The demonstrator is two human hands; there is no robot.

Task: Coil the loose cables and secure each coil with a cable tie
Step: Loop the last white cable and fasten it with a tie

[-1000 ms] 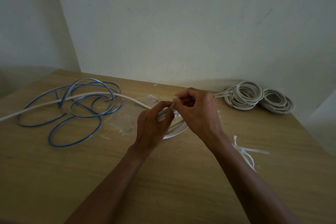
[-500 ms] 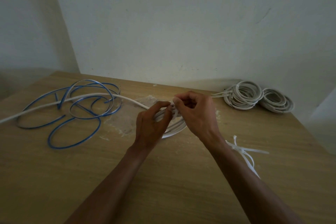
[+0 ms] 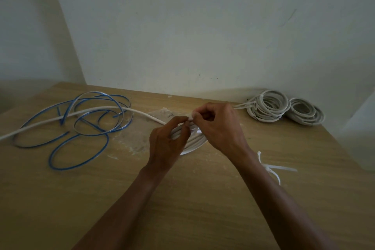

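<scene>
Pale wooden table (image 3: pixel 203 213) filled the lower view, with both bare forearms reaching across it. Nearest, just beside the right forearm, I saw a few spare cable ties (image 3: pixel 273 168) lying loose on the wood.

Beyond them, mid-table, the left hand (image 3: pixel 165 146) curled its fingers round a white coil (image 3: pixel 194 142) resting on the surface. The right hand (image 3: pixel 220 128) pinched a small white piece, which I took for a cable tie (image 3: pixel 191 116), between thumb and forefinger just above the coil. The two hands' fingertips met there. I could not tell whether the tie was threaded or locked.

From the coil a white cable tail (image 3: pixel 81 112) ran off past the left edge. A blue cable (image 3: pixel 91 134) sprawled across it in slack, untied loops.

Farthest, against the plain wall (image 3: pixel 203 26), sat one finished coil (image 3: pixel 267 108) with a tie end sticking out. A second finished coil (image 3: pixel 304 112) touched it.

I judged two bundles done, one being tied, and the blue one untouched.
</scene>
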